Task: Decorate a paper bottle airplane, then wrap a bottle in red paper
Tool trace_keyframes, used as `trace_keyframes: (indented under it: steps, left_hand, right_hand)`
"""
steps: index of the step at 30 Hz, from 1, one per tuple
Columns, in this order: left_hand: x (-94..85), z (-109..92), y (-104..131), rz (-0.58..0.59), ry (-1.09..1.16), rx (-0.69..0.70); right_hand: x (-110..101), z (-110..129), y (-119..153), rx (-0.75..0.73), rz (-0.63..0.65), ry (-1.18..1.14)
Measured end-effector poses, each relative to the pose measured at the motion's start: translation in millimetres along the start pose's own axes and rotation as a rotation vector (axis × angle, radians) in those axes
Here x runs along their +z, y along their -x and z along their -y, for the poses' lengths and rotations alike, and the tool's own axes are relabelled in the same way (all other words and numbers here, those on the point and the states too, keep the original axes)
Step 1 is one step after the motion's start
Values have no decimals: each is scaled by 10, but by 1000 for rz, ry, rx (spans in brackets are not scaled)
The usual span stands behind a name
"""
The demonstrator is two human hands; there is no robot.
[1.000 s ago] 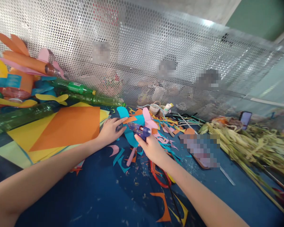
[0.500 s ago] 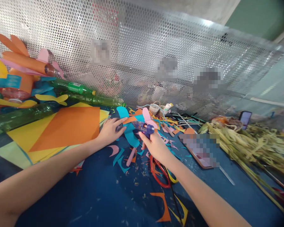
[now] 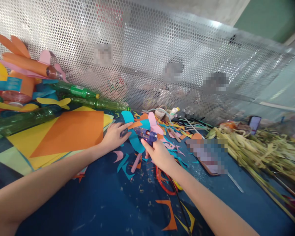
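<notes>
My right hand is wrapped around a purple glue gun, its nozzle end pointing left over a paper craft. The craft has blue curved strips, an orange band and a pink piece at its right. My left hand holds the craft's left end, fingers stretched onto the orange band and thumb below. A dark rounded end shows between thumb and fingers; the rest of the body is hidden behind the strips and the glue gun. Below my right hand lie red-handled scissors, partly covered by the wrist.
Orange paper tops a stack of coloured sheets at left, beside green bottles. Paper scraps litter the blue table. A phone and dried husks lie at right. A perforated metal screen stands behind, people beyond it.
My right hand and the glue gun have shifted slightly left and down along the craft. My left hand and the craft stay in place.
</notes>
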State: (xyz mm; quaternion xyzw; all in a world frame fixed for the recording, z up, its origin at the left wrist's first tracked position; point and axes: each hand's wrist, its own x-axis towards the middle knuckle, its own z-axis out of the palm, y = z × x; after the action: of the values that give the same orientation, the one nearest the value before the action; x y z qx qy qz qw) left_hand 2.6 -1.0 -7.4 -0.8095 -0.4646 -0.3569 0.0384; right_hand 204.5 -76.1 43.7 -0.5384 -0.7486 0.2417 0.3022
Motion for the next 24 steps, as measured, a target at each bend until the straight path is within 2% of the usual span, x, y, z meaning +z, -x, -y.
trace_keyframes:
  steps: [5,16,24]
  left_hand:
    - [8,-1,3,-6,9,2]
    - [-3,-12,-1,10,2,-14]
    - [-3,-10,-2,3,15,-12]
  right_hand:
    - [36,-2,13,-30,13,-10]
    - [-128,-69,-53,61,-18,30]
    - [-189,-78,-65,75,-53,52]
